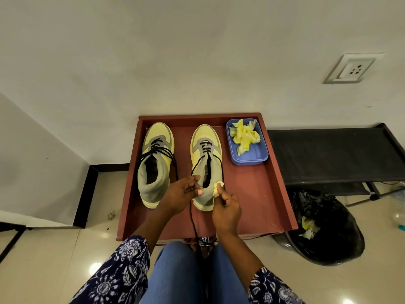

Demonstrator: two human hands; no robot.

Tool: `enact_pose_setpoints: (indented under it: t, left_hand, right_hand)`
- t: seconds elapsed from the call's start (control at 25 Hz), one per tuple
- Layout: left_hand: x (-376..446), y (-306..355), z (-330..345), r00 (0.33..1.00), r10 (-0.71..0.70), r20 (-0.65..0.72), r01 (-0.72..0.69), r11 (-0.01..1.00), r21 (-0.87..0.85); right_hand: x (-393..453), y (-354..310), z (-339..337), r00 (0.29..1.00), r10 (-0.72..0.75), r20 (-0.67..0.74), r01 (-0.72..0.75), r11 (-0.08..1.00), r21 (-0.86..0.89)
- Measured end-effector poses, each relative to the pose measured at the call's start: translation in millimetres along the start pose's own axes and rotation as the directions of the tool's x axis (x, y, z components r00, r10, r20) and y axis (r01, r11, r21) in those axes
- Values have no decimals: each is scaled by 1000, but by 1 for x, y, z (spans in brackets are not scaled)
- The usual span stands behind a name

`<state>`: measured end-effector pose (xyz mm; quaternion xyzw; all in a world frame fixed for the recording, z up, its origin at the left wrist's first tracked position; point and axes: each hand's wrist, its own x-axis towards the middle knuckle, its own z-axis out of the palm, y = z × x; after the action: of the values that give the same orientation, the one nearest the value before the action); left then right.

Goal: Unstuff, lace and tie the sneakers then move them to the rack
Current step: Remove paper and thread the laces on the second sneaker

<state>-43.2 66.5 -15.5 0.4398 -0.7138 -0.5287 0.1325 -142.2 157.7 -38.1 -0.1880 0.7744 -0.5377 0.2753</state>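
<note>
Two yellow-and-grey sneakers stand side by side, toes away from me, on a red-brown tray table (258, 194). The left sneaker (156, 163) has its black lace threaded and loose around the opening. The right sneaker (207, 159) is laced only near the toe. My left hand (182, 194) pinches the right sneaker's black lace (192, 216) at the heel; the lace hangs down over the tray's front edge. My right hand (226, 208) is closed on the other lace strand beside a small yellow paper scrap (218, 187) at the heel.
A blue plastic tray (252, 157) with crumpled yellow paper (244, 137) sits at the table's back right. A black rack (337, 154) stands to the right against the wall. Below it, a black-lined bin (326, 227) holds paper scraps. My knees are under the table's front edge.
</note>
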Motion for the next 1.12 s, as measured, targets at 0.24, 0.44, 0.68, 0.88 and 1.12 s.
enact_pose_setpoints:
  t: [0.24,0.44,0.68,0.88,1.12]
  left_hand:
    - [-3,0,-3,1000,7,30,-8,999,38]
    - [-2,0,-4,1000,0,21,-1,998,67]
    - [-11,8,-9,999,38,-14,-35,988,153]
    - [-17,16,-5,998,18,-64,0,965,261]
    - [-7,40,7,995,65,-79,-24,898,439]
  right_hand:
    - [13,-4,2,993,108,-42,-106,993,53]
    - [54,-12,2,984,178,16,-176,981,-86]
    - [44,-5,-3,982,174,78,-165,980,-111]
    - [13,26,7,945,326,40,-320,941,-108]
    - [13,24,9,913,407,23,-407,913,-3]
